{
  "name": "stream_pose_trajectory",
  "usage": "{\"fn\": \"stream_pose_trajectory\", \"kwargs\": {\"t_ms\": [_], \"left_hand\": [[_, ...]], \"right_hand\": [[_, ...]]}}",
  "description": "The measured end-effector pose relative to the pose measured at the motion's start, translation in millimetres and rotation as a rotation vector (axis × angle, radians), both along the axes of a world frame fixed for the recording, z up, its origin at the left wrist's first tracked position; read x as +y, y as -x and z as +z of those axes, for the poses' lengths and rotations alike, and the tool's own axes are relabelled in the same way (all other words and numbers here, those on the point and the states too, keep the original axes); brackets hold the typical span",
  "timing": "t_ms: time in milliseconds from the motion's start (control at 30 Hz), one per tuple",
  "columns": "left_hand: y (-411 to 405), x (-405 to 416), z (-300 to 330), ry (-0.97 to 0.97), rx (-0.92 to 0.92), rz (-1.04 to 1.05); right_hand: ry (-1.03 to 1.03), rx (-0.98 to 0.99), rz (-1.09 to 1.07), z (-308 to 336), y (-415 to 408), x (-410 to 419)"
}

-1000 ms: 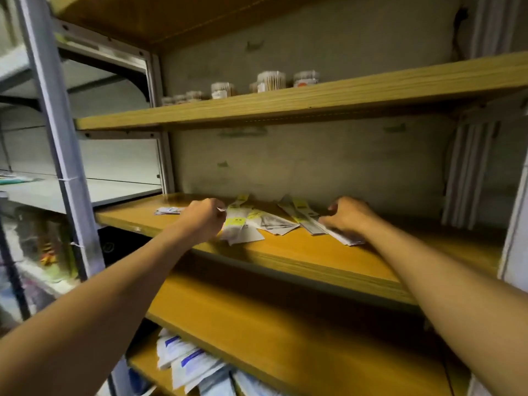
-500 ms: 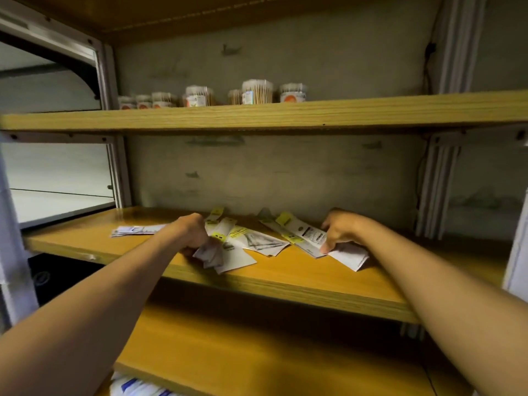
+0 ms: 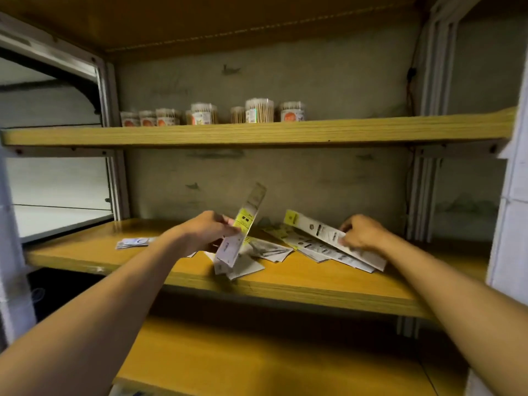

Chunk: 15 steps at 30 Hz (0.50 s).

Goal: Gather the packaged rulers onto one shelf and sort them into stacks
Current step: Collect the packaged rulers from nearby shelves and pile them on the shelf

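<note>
Packaged rulers, white with yellow header cards, lie scattered on the middle wooden shelf [image 3: 285,284]. My left hand [image 3: 205,228] grips a small bunch of ruler packs [image 3: 243,230] and tilts them up off the shelf, their lower ends near the front edge. My right hand [image 3: 361,231] pinches a long ruler pack [image 3: 317,230] on top of a fanned pile [image 3: 328,250] at the right. Loose packs [image 3: 268,248] lie flat between the two hands. A separate flat stack of blue-printed packs [image 3: 133,242] sits far left on the same shelf.
Several round tubs of cotton swabs [image 3: 258,110] stand on the upper shelf [image 3: 371,128]. A bare wooden shelf [image 3: 257,358] lies below. White metal uprights [image 3: 114,172] frame the left side and a white post [image 3: 508,224] the right. A grey wall backs the shelves.
My left hand has lifted its bunch of ruler packs from lying flat to standing tilted upward. My right hand has raised the end of a long pack. The camera moved closer and lower.
</note>
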<state>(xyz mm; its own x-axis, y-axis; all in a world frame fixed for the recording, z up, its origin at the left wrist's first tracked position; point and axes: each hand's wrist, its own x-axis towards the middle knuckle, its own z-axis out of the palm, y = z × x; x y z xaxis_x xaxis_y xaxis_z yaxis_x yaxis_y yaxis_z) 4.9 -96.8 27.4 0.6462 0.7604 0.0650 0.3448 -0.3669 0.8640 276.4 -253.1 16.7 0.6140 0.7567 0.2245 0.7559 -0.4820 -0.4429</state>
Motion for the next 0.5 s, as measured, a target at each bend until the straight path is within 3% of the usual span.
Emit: {"fn": "stream_pose_trajectory", "kwargs": {"t_ms": [133, 267, 500], "left_hand": [[-17.3, -14.9, 4.8, -0.013, -0.116, -0.222], [-43.5, -39.4, 2.2, -0.045, -0.103, -0.409], [-98.4, -121.3, -9.4, -0.017, -0.146, -0.697]], "right_hand": [[-0.21, 0.072, -0.001, 20.7, 21.9, -41.1], [-0.125, 0.139, 0.109, 30.6, 48.1, -98.8], [-0.198, 0.163, -0.028, 19.3, 60.8, -190.7]]}}
